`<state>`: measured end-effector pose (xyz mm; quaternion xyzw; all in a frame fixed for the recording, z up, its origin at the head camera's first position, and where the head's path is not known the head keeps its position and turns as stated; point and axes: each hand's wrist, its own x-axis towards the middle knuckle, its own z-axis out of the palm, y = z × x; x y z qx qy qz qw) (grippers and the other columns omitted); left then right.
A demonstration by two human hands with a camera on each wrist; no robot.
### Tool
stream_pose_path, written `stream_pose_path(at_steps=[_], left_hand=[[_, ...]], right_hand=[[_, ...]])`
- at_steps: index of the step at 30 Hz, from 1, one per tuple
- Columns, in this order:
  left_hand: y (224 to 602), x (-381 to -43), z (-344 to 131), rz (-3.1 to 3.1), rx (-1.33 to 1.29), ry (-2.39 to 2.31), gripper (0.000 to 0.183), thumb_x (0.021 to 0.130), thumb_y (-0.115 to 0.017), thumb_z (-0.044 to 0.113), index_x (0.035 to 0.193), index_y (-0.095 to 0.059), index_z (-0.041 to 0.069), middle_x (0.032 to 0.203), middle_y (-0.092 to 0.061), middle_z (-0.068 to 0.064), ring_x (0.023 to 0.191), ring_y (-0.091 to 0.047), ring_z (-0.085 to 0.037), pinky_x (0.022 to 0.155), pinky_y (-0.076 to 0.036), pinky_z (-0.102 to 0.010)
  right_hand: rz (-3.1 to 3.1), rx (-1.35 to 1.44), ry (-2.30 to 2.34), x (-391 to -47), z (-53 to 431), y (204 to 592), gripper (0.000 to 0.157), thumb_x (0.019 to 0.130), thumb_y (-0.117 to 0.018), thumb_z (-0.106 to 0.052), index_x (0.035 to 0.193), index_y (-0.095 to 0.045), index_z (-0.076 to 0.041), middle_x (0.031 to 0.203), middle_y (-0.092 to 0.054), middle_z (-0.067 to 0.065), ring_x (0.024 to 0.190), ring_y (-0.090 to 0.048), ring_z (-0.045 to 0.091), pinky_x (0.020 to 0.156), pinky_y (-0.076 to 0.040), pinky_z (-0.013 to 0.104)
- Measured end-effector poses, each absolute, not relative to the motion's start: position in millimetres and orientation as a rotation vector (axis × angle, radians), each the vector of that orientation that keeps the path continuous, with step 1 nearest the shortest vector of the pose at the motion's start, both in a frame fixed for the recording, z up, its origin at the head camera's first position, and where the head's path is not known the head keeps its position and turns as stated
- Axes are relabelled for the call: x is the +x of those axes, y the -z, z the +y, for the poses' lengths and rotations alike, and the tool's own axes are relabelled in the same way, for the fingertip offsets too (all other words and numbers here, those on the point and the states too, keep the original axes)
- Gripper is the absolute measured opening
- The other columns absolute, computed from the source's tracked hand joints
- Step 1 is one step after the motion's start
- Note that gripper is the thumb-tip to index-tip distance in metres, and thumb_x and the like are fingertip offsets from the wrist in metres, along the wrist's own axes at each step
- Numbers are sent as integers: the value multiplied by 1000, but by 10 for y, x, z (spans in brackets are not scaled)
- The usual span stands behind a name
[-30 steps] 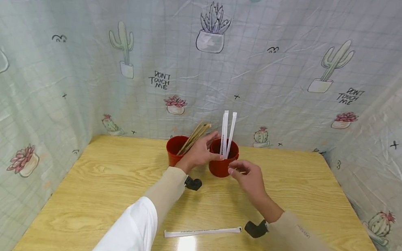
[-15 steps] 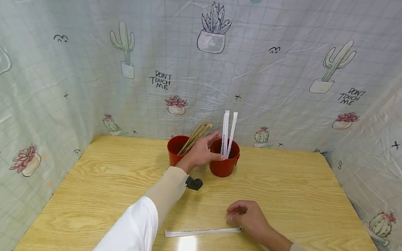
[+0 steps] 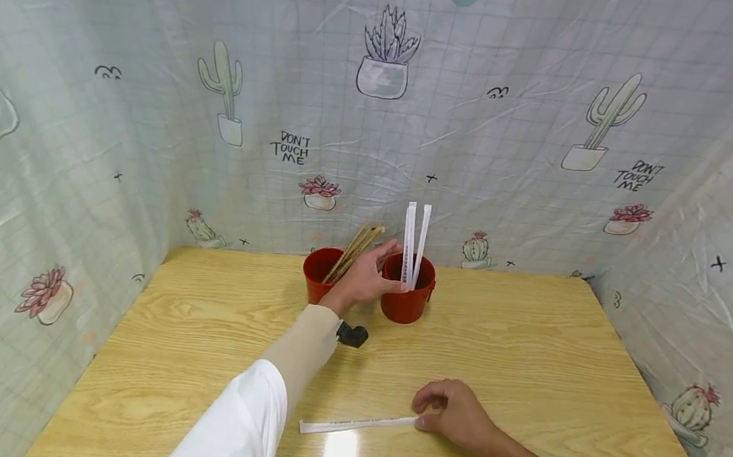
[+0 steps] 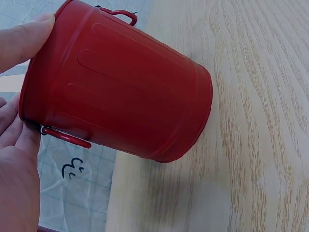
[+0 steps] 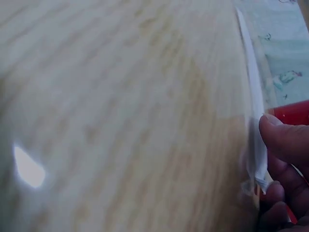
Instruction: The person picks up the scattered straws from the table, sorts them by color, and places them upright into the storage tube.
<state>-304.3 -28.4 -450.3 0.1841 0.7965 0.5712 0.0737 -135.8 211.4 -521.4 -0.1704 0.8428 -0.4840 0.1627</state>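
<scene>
A slim white paper-wrapped straw [image 3: 355, 425] with printing on it lies on the table. My right hand [image 3: 454, 413] is at its right end, pinching it between thumb and curled fingers; in the right wrist view the thumb lies against the wrapper [image 5: 256, 96]. My left hand [image 3: 364, 280] holds the rim of the right red bucket [image 3: 403, 308], thumb on the near side and fingers on the left side. Several white wrapped straws [image 3: 409, 244] stand upright in that bucket, their lower ends hidden. The left wrist view shows the bucket [image 4: 130, 82] standing on the table.
Just left stands another red bucket [image 3: 316, 272] with several thin brown sticks [image 3: 353, 253] leaning in it, partly behind my left hand. The wooden table [image 3: 205, 360] ends at a cactus-print curtain [image 3: 472, 120] at the back and sides.
My right hand has come down from beside the right bucket toward the front and taken hold of the lying straw's right end. My left hand stays on the bucket's rim.
</scene>
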Motion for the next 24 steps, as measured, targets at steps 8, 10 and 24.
stream_pose_path(at_steps=[8, 10, 24], left_hand=[[4523, -3053, -286, 2424, 561, -1676, 100, 86, -86, 16, 166, -27, 9, 165, -45, -6, 156, -39, -28, 128, -35, -44], [4533, -3052, -291, 2425, 550, -1674, 99, 86, -86, 16, 166, -27, 10, 165, -45, -6, 156, -39, -27, 128, -35, -44], [4531, -3040, -289, 2430, 565, -1669, 100, 86, -86, 17, 166, -27, 10, 165, -45, -5, 157, -38, -27, 128, -34, -43]], right_hand=[[2487, -574, 1279, -1358, 2120, 5251, 12, 85, -83, -9, 89, -76, -17, 90, -68, -3, 83, -54, 5, 73, -46, 20], [2485, -636, 1249, -1378, 2140, 5257, 11, 87, -81, -9, 90, -76, -18, 89, -66, -4, 82, -53, 3, 72, -46, 20], [2540, -1129, 847, -1482, 2199, 5239, 9, 98, -70, -13, 99, -66, -21, 96, -60, -14, 89, -48, -2, 76, -50, 20]])
